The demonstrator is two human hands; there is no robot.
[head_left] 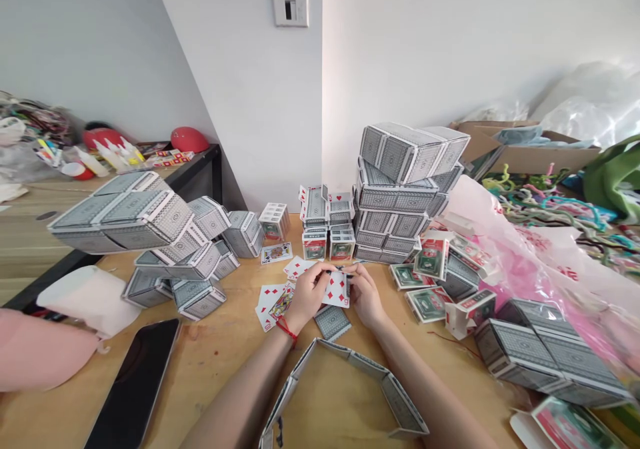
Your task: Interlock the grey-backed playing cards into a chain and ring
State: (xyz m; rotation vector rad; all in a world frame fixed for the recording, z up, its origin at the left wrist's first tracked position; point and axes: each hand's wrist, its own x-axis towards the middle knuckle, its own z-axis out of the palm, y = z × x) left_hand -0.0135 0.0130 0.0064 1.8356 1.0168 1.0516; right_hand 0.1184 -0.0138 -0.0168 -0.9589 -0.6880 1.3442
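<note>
Both hands grip one playing card (336, 292), its face with red diamonds towards me. My left hand (306, 297) pinches its upper left side; my right hand (366, 297) closes on its upper right edge, where a dark strip shows between the fingers. Just below lies a grey-backed card (332, 322) on the table. Left of my left hand are loose face-up cards (270, 294), one a picture card. Between my forearms stands an open, angular frame made of folded cards (350, 354). My left wrist wears a red cord (287, 331).
Stacked card-built blocks rise at back right (395, 189) and at left (125, 212). Card boxes (433, 256) lie right of my hands, near pink plastic wrapping (505, 236). A phone (133, 382) and a pale cap (87, 296) are at left. A wall (240, 89) closes the back.
</note>
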